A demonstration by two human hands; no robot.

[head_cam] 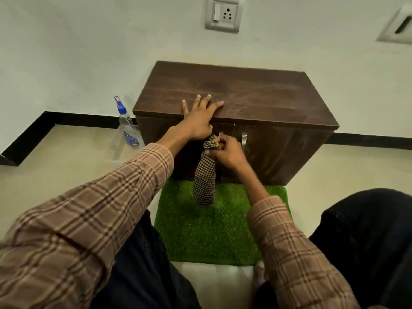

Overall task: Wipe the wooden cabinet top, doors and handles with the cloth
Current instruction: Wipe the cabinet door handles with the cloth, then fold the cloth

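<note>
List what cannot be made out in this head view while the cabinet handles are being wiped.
- Left door handle: mostly hidden by the right hand and the checked cloth it grips.
- Left cabinet door: largely covered by the left hand and forearm.
- Spray bottle label: too small to read.
- Second wall fitting: cut off by the right edge, blurred.
- Cabinet interior: doors shut.

Domestic or small-office interior, seen at floor level. A low wooden cabinet (pixel 234 94) with metal door handles (pixel 244 140) stands against a plain white wall (pixel 89 52) bearing a switch-and-socket plate (pixel 223 15). Black skirting (pixel 367 139) borders the pale tiled floor (pixel 66 166); a green artificial-grass mat (pixel 207 233) and a spray bottle (pixel 127 128) lie beside the cabinet.
</note>
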